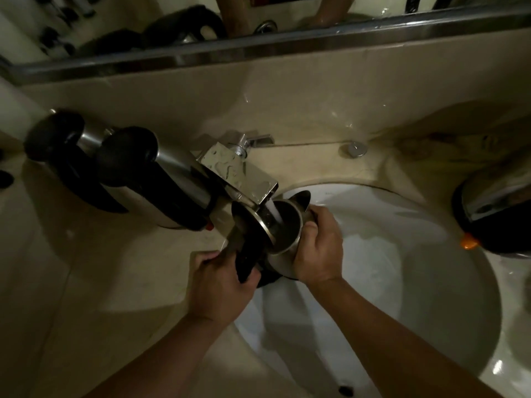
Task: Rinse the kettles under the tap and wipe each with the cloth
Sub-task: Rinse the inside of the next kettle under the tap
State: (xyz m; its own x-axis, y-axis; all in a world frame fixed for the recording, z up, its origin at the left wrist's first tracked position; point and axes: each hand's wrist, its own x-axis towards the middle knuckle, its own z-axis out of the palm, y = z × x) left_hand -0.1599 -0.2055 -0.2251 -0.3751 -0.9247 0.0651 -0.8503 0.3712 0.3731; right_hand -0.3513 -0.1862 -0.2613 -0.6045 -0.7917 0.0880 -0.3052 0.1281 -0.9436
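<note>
A person held a steel kettle [283, 239] under the running tap [240, 175], above the left edge of the white basin [402, 239], its lid [247, 222] swung open as water streamed into the mouth. The left hand [221, 285] gripped the kettle's black handle [248, 259]; the right hand [319, 248] wrapped around the steel body. Two more kettles [161, 179] [57, 139] stood side by side on the beige counter [100, 268] left of the tap, and another [497, 214] sat at the basin's right edge. A mirror [172, 21] ran along the wall behind.
</note>
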